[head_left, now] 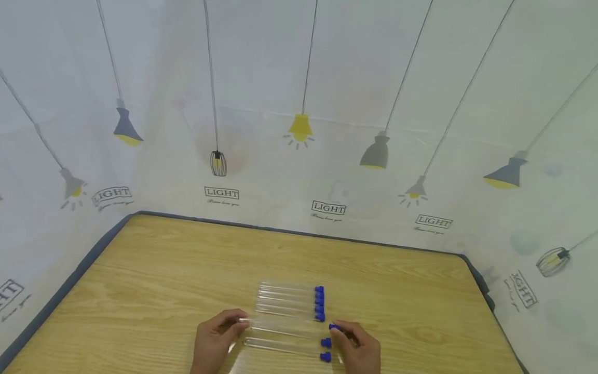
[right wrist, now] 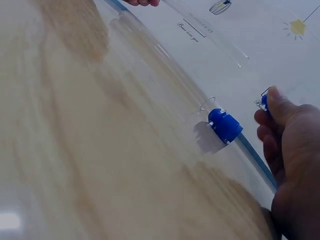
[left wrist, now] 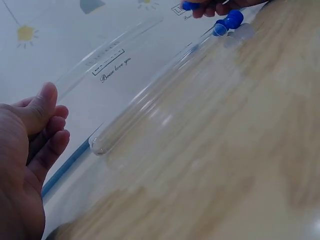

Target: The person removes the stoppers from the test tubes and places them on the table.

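My left hand [head_left: 216, 337] pinches the rounded end of a clear test tube [left wrist: 112, 55] between thumb and fingers. The tube is held above the table, its uncapped mouth pointing toward my right hand [head_left: 358, 347]. Between thumb and forefinger, my right hand grips a small blue cap [right wrist: 265, 101], a short gap away from that mouth. Below, another clear test tube [head_left: 282, 347] lies on the table, with a blue cap [head_left: 325, 357] at its mouth end. A second loose blue cap [head_left: 326, 343] is close beside it.
Just beyond the hands, several clear tubes [head_left: 286, 301] lie side by side with blue caps [head_left: 320, 309] at their right ends. The wood-grain table [head_left: 187, 259] is bordered at the back and sides by a white curtain [head_left: 261, 93] printed with lamps.
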Demonstrator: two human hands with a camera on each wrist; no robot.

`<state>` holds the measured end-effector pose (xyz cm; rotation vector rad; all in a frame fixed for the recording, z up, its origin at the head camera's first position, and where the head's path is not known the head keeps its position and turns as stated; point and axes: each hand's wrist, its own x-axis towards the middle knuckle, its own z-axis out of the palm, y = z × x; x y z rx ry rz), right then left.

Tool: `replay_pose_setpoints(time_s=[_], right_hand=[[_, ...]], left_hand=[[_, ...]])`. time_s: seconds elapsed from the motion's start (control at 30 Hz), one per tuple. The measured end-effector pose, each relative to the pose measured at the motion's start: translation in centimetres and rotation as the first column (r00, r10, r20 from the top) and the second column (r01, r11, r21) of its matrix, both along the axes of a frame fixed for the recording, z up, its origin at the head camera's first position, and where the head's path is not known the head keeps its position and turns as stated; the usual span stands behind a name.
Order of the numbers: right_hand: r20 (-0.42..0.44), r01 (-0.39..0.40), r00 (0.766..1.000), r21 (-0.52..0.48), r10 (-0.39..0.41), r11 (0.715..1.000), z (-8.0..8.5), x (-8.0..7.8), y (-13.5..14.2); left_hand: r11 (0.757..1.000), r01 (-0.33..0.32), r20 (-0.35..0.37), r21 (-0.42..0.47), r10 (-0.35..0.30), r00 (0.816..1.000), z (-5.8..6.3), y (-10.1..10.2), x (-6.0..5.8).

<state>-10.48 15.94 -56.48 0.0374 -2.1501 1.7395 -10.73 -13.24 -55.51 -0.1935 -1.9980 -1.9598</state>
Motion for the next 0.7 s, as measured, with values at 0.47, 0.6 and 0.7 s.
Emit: replay_pose_setpoints(time_s=[0.47,0.6,0.7], right_hand=[[0.206,0.094,0.969,0.206,-0.137,0.974,-0.4,-1.1,-0.5],[0.253,0.074,0.957,0.255,-0.140,0.964,-0.1,-1.1,-0.7],[0.257,0.061,0.956,0.297,-0.141,0.953,0.0,-1.1,-0.8]], left_hand=[[0.988,-0.131,-0.036,-0.082,0.129,0.991,-0.3,1.7,-0.9],[0.979,-0.167,-0.080,-0.115,0.158,0.984,-0.7,1.8,-1.1],[0.973,-0.185,-0.054,-0.142,0.179,0.982,-1.2,1.7,-1.3]])
